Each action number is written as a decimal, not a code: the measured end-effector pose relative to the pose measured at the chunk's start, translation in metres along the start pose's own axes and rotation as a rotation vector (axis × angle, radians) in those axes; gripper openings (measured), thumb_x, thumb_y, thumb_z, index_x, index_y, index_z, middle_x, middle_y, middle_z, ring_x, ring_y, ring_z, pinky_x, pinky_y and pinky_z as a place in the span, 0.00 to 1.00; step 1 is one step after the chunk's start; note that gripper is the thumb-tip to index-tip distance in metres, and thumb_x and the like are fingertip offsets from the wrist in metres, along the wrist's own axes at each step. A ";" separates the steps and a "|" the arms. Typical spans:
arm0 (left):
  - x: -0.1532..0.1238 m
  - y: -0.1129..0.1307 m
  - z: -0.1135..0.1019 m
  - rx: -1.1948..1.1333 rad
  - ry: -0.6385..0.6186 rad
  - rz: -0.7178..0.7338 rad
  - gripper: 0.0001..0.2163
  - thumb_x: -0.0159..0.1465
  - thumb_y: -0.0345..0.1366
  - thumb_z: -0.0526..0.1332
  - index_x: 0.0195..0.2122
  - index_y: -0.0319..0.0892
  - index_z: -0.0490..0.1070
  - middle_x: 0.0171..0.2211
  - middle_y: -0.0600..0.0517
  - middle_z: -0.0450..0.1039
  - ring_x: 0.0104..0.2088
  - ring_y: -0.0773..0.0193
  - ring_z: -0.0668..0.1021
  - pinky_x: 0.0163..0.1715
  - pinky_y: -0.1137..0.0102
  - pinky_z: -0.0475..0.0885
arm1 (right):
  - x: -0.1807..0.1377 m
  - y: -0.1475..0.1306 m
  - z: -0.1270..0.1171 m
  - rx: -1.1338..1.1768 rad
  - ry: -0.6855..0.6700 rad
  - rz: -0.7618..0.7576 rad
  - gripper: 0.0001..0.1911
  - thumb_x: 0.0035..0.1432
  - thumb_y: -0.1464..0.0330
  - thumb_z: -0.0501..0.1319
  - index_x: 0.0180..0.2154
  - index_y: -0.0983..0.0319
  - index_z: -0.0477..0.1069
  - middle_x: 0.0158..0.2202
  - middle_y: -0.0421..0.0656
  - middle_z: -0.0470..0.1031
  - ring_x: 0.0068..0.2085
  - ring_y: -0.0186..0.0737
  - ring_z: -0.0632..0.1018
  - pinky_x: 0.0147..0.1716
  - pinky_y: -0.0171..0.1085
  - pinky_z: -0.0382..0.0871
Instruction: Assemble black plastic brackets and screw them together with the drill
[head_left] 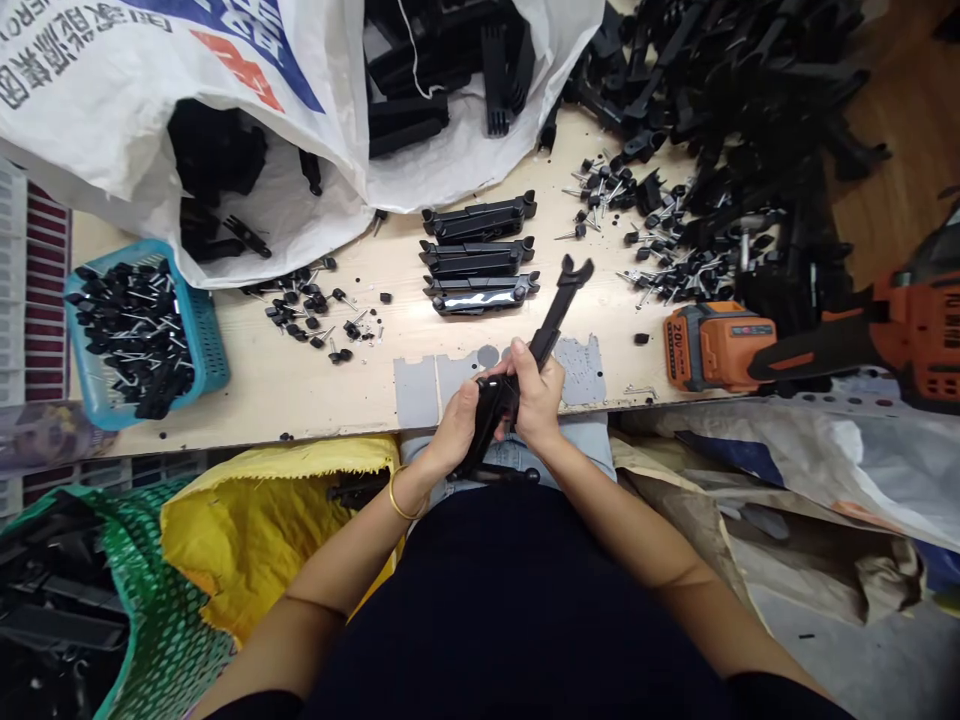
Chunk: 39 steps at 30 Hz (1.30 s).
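Both hands grip a long black plastic part [556, 305] at the near edge of the wooden table [300, 370]. My left hand [456, 425], with a gold bangle on the wrist, is closed around the part's lower end. My right hand [536, 395] is wrapped around its middle. The part's forked upper end points away, toward the table's middle. Just beyond the hands, three similar black parts [478, 250] lie side by side in a row.
A blue basket [206, 340] of black-headed screws stands left; loose screws [315, 305] lie near it. White sacks [315, 80] of black parts lie at the back. An orange cordless drill [825, 340] rests right, behind it a pile of black parts [750, 120]. A yellow sack [255, 520] and a green sack [157, 640] sit below left.
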<state>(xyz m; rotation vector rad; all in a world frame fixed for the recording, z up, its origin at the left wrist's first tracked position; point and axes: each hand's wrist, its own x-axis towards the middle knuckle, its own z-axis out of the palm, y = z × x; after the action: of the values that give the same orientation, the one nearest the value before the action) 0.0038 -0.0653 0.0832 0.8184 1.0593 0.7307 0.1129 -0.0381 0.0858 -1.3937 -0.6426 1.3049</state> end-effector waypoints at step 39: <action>-0.001 0.004 0.003 0.944 -0.003 0.364 0.53 0.51 0.50 0.70 0.69 0.39 0.39 0.65 0.33 0.51 0.64 0.38 0.59 0.60 0.46 0.59 | 0.043 0.002 -0.001 -0.106 0.253 -0.253 0.25 0.59 0.50 0.54 0.20 0.61 0.65 0.19 0.39 0.70 0.23 0.34 0.73 0.27 0.34 0.68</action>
<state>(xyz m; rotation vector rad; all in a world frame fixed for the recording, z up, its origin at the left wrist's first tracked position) 0.0063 -0.0647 0.0877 1.8534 1.2695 0.4991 0.1241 -0.0004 0.0684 -1.4807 -0.6968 0.8897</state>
